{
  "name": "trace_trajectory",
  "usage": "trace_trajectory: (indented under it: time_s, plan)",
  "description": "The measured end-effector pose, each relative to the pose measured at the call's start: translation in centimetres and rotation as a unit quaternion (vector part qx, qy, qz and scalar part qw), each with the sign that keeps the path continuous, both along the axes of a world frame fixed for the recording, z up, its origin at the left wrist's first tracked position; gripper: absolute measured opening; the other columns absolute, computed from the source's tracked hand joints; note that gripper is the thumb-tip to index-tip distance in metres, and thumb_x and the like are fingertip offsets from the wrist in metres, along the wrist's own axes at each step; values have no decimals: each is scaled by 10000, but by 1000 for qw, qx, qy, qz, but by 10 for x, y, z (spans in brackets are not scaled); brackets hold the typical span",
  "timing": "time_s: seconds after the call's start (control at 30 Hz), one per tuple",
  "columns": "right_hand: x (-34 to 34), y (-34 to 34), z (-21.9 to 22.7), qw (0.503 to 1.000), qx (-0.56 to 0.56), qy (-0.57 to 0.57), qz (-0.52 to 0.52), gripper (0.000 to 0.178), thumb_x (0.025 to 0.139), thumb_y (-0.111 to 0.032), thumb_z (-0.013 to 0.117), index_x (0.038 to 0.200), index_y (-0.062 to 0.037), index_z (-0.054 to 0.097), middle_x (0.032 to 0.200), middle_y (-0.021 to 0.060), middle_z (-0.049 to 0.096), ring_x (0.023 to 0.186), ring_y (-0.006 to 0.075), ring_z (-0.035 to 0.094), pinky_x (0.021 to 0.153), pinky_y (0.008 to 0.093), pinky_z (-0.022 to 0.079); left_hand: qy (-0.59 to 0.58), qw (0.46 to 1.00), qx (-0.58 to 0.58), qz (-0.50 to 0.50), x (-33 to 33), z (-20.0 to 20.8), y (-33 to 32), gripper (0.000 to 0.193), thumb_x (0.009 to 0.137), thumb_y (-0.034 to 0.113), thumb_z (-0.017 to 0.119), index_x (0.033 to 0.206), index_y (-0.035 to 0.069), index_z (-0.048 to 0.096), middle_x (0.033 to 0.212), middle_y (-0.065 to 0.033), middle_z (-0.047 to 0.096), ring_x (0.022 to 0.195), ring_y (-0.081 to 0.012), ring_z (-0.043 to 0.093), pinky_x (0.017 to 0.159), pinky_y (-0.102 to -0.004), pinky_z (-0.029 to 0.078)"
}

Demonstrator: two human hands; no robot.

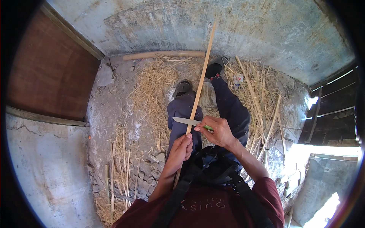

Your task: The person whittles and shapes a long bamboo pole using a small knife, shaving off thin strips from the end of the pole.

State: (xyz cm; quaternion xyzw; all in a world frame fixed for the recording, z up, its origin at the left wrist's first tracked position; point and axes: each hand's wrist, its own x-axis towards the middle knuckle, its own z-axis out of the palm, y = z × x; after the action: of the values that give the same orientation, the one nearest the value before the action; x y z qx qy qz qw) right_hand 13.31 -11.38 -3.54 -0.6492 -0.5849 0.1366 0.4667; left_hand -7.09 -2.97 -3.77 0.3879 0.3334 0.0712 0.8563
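A long, thin bamboo strip slants away from my lap toward the far wall, its near end passing under my left forearm. My left hand is closed round the strip, thumb lying along its top. Just beyond that thumb, a knife lies across the strip, its pale blade pointing left. The knife's green handle is mostly covered by my right hand, whose fingers are wrapped about it. The blade meets or nearly meets the strip; how deep it bites cannot be made out.
Pale shavings and split strips litter the floor on both sides of my legs. A bamboo pole lies along the base of the far wall. Rubble is at the near left, a brown panel further left. Dark boards stand right.
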Motion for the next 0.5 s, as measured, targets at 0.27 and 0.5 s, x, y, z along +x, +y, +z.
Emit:
trace_trajectory:
  time_s: [0.27,0.5]
  plan:
    - [-5,7,4,1000,-3,21,7,237,922,-192,872,888,-33,698,785,119,721,693,320,729,589,396,543,-6,995,-95,-14,-10,-6,1,387,1182,436,470,902,169,461,628,96,269,462,-21,235,413,-235,162]
    - [-5,11,1,1000,-13,14,-7,231,923,-221,858,869,-63,698,819,93,740,718,323,738,599,418,548,3,996,-92,3,-7,-4,-1,395,1178,442,480,894,168,458,627,100,258,461,-21,230,417,-243,155]
